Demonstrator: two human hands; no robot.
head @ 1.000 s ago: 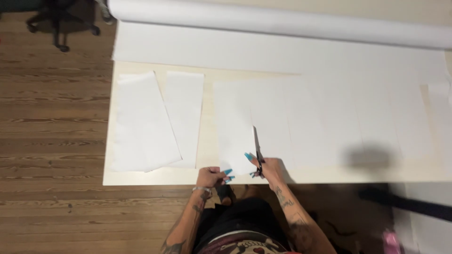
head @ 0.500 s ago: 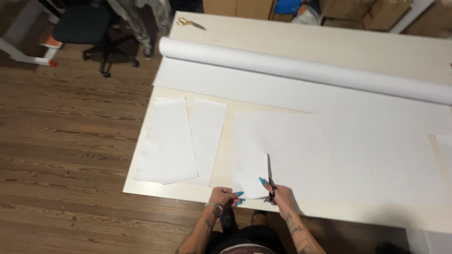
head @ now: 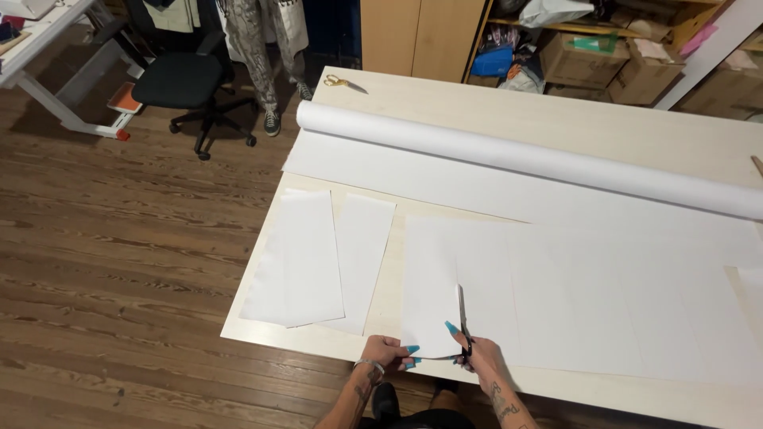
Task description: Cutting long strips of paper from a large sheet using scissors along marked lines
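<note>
**Scissors cutting a white sheet at the near table edge**

While the right hand (head: 482, 359) grips 1 pair of dark scissors (head: 462, 322), blades pointing far into the large white sheet (head: 572, 294), the left hand (head: 386, 350) pinches that sheet's near edge. 2 cut paper strips (head: 296, 258) lie left; 1 paper roll (head: 524, 157) and 1 gold scissors (head: 343, 82) lie far. A pale table (head: 556, 111) stands on wood floor (head: 119, 238), with 1 black office chair (head: 187, 83) nearby.

Matt white paper sheet (head: 556, 294), smooth; scissors (head: 462, 318) with dark metal blades; pale wood table (head: 556, 119), matt; at 9 o'clock, dark grained wood floor (head: 119, 238).
</note>
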